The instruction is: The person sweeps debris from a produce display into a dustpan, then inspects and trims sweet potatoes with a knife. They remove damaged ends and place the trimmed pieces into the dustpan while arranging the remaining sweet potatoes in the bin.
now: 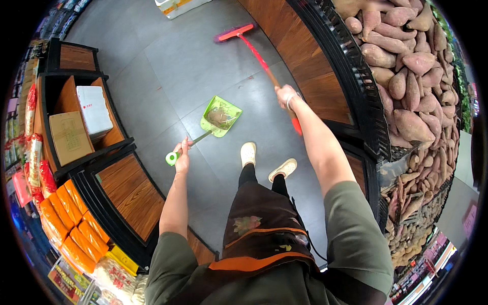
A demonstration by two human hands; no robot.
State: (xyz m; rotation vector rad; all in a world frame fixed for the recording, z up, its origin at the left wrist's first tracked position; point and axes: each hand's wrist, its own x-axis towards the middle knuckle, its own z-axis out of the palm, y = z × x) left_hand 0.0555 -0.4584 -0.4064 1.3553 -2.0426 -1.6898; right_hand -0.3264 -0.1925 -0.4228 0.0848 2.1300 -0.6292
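My left hand (183, 153) grips the handle of a green long-handled dustpan (228, 103), near its ringed top end. The pan's opening faces away from me, and brown dirt (216, 116) with a few pale bits lies inside it. My right hand (286, 96) is closed around the shaft of a broom (257, 55), which is red at the far part and brown lower down. The broom's red head (236, 32) with purple bristles is on the grey tiled floor (160, 95), beyond the dustpan and apart from it.
At right, a wood-panelled stand (305, 57) carries heaped sweet potatoes (404, 84). A left shelf unit holds a cardboard box (70, 137) and a white foam box (93, 108). Orange packages (72, 225) lie nearer me. Another white box (181, 7) sits on the floor ahead. Small scraps dot the tiles.
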